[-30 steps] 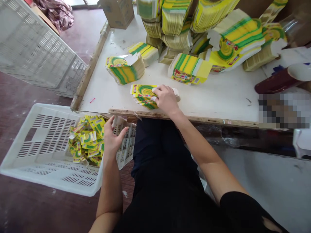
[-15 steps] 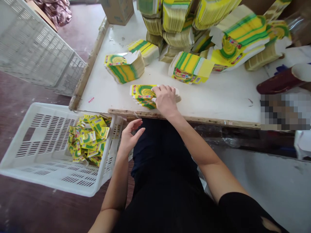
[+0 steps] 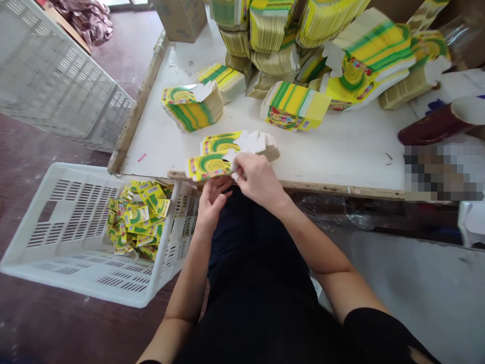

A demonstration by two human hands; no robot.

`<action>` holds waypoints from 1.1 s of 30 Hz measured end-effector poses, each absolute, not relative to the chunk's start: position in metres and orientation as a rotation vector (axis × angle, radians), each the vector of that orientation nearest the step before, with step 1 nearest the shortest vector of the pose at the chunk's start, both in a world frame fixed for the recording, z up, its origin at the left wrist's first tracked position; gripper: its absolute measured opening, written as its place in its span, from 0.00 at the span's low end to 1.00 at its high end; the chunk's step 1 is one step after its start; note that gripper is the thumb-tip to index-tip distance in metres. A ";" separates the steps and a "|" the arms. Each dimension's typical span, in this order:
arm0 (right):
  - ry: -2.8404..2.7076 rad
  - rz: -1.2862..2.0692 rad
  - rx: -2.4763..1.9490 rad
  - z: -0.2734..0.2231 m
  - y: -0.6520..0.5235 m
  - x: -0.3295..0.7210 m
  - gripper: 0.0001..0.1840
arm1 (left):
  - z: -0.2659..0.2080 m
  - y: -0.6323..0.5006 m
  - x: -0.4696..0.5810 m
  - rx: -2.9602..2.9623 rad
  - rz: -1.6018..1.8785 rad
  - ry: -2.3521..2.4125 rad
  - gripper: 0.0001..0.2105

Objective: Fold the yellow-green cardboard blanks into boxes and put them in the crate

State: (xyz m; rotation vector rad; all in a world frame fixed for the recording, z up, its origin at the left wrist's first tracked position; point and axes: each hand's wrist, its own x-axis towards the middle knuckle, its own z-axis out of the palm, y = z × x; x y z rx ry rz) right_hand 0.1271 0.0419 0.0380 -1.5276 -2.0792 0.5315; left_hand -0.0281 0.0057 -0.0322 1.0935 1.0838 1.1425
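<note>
In the head view, my right hand (image 3: 257,179) pinches the right end of a flat yellow and green carton (image 3: 210,166). That carton is raised at the table's front edge, print side up. Just below it is my left hand (image 3: 214,199), thumb apart from its fingers, the fingertips partly hidden near the carton's lower edge; whether they touch it I cannot tell. Behind the held carton lies a small fanned stack of the same flat cartons (image 3: 223,141), white flaps to the right. To my left, a white plastic crate (image 3: 94,174) holds many small yellow cartons (image 3: 142,217).
More bundles of cartons, one (image 3: 195,108) at left and one (image 3: 293,106) at right, stand on the white table (image 3: 341,151). Tall carton stacks (image 3: 271,30) rise at the back. A dark red cylinder (image 3: 439,124) lies at right. A wooden strip (image 3: 140,101) edges the table.
My right hand has drawn one carton off the small stack, toward me. My left hand has moved up and right to just under that carton.
</note>
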 end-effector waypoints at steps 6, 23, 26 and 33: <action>-1.957 0.458 -1.545 0.030 0.037 0.126 0.08 | -0.036 0.021 -0.015 0.884 1.163 1.159 0.25; -1.822 0.582 -1.429 0.017 0.006 0.119 0.12 | -0.028 -0.001 0.007 0.939 1.582 1.340 0.14; -1.735 0.728 -1.322 0.020 0.001 0.125 0.09 | -0.024 -0.004 0.000 1.086 1.516 1.283 0.15; -1.711 1.153 -0.975 0.027 -0.014 0.122 0.07 | 0.004 -0.005 -0.009 1.043 1.461 1.077 0.27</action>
